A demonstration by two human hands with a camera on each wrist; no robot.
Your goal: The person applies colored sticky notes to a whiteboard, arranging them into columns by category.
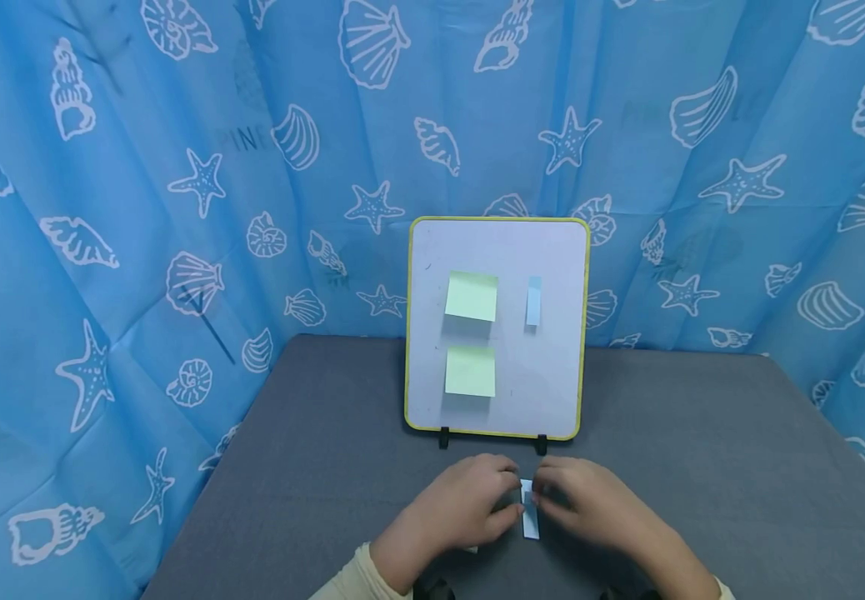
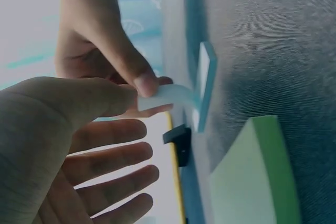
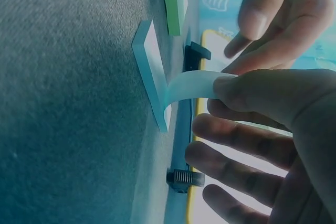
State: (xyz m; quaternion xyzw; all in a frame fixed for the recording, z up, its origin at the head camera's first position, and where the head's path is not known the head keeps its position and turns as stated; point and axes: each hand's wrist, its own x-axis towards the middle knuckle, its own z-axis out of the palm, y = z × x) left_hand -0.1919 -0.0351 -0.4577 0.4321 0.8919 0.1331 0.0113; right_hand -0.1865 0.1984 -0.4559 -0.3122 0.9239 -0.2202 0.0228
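A narrow light-blue sticky note pad (image 1: 530, 523) lies on the table between the two hands. Its top strip (image 3: 190, 84) curls up from the pad, one end still attached. My right hand (image 1: 590, 504) pinches the raised end between thumb and index finger, its other fingers spread loosely. Close beside that end is my left hand (image 1: 470, 500), thumb near the strip and fingers extended apart from the thumb. A green sticky note pad (image 2: 247, 177) rests near the left hand, mostly hidden by it in the head view.
Behind the hands a yellow-framed whiteboard (image 1: 511, 412) stands on black feet (image 1: 541, 445). Two green notes (image 1: 472, 296) and one narrow blue note (image 1: 533, 302) are stuck on it. A blue shell-patterned curtain (image 1: 372, 275) hangs behind the grey table (image 1: 327, 433).
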